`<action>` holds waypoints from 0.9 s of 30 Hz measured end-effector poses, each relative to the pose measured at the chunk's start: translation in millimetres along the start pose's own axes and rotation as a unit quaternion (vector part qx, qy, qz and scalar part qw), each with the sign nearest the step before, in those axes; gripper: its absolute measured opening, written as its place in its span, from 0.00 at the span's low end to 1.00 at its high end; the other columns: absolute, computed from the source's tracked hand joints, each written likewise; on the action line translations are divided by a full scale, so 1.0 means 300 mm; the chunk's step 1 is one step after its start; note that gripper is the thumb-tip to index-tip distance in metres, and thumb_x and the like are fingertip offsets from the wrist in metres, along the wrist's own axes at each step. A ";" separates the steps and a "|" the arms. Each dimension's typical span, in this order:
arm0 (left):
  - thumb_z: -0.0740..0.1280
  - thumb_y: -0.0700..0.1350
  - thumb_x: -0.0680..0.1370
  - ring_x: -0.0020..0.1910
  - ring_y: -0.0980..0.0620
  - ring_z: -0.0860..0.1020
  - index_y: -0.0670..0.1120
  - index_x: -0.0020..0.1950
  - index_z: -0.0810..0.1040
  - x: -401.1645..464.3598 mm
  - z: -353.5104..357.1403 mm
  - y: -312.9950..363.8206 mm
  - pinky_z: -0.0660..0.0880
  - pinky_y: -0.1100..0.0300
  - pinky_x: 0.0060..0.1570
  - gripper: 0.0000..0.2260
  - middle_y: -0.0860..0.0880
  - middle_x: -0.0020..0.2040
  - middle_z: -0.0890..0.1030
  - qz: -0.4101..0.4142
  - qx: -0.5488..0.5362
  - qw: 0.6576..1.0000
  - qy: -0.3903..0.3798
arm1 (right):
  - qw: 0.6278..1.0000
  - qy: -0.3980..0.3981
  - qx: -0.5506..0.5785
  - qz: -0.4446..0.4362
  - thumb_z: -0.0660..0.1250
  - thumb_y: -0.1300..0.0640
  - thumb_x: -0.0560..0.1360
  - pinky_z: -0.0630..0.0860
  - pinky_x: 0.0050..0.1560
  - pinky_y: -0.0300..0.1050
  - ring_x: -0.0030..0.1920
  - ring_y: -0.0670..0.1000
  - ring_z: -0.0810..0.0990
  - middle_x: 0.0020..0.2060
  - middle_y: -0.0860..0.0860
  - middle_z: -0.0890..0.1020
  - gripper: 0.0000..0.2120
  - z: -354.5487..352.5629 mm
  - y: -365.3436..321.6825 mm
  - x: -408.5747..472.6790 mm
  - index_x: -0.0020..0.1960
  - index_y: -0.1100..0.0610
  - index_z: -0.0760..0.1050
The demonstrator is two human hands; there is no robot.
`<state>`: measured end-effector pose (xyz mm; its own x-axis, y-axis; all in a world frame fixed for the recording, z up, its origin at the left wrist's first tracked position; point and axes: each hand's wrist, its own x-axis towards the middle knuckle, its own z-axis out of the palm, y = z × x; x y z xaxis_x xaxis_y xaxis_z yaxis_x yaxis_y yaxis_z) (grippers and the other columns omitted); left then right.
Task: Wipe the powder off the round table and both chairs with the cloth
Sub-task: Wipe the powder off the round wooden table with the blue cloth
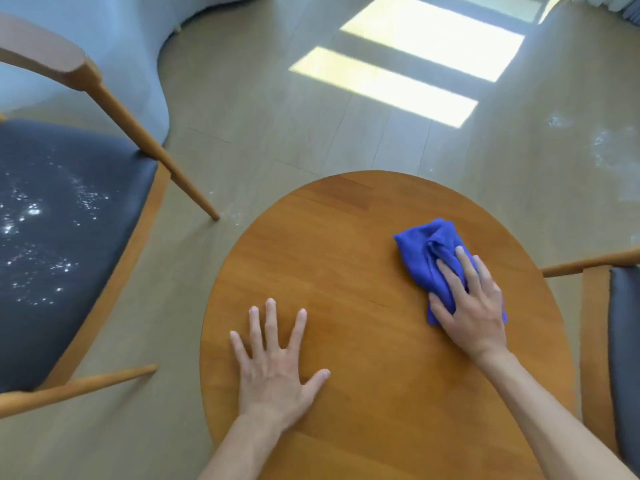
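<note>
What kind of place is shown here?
Probably a home or café sitting corner: a small round wooden table, a wooden chair with a padded dark seat, and sunlight patches on the plank floor.

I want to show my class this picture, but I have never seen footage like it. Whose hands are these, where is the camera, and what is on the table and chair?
There is no machine here. A person wears a camera on the head, so you look forward and down at their own two bare hands. The right hand presses a crumpled blue cloth onto the round wooden table, fingers mostly straight. The left hand rests flat on the tabletop, fingers spread, holding nothing. The tabletop shows no obvious powder. The chair on the left has white powder speckled over its dark seat. A second chair shows only at the right edge.
</note>
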<state>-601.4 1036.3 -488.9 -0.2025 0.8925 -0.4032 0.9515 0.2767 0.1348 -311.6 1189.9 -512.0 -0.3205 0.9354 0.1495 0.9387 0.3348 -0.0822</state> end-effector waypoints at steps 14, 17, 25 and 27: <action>0.61 0.64 0.64 0.74 0.40 0.59 0.51 0.71 0.66 -0.015 -0.040 -0.053 0.58 0.36 0.68 0.37 0.40 0.73 0.65 0.041 -0.039 0.998 0.023 | 0.994 -0.033 0.081 0.073 0.59 0.50 0.71 0.65 0.66 0.62 0.73 0.63 0.64 0.74 0.54 0.66 0.27 0.090 -0.896 0.324 0.69 0.51 0.72; 0.59 0.55 0.70 0.69 0.44 0.65 0.45 0.61 0.75 -0.032 -0.050 -0.111 0.69 0.41 0.64 0.23 0.41 0.65 0.74 0.057 -0.098 0.991 0.072 | 0.984 -0.044 0.110 -0.133 0.63 0.53 0.70 0.63 0.68 0.63 0.74 0.61 0.62 0.74 0.52 0.66 0.27 0.084 -0.887 0.216 0.69 0.51 0.73; 0.56 0.52 0.73 0.68 0.43 0.68 0.42 0.64 0.75 -0.045 -0.040 -0.146 0.72 0.44 0.63 0.24 0.43 0.67 0.72 0.089 -0.067 0.990 0.086 | 0.958 -0.058 0.044 -0.278 0.63 0.52 0.71 0.60 0.72 0.58 0.75 0.59 0.60 0.75 0.49 0.64 0.28 0.028 -0.423 0.109 0.71 0.49 0.70; 0.55 0.53 0.73 0.68 0.43 0.66 0.43 0.66 0.74 -0.046 -0.039 -0.146 0.71 0.43 0.63 0.26 0.43 0.68 0.71 0.091 -0.043 0.992 0.071 | 0.980 -0.041 0.043 -0.191 0.64 0.52 0.72 0.63 0.69 0.60 0.74 0.59 0.62 0.74 0.51 0.66 0.27 0.010 -0.306 0.050 0.71 0.50 0.70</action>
<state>-642.9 1016.1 -478.7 -0.0656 0.9699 -0.2343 0.9533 0.1303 0.2725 -402.9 1173.4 -505.0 -0.6581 0.7453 0.1065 0.7358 0.6667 -0.1187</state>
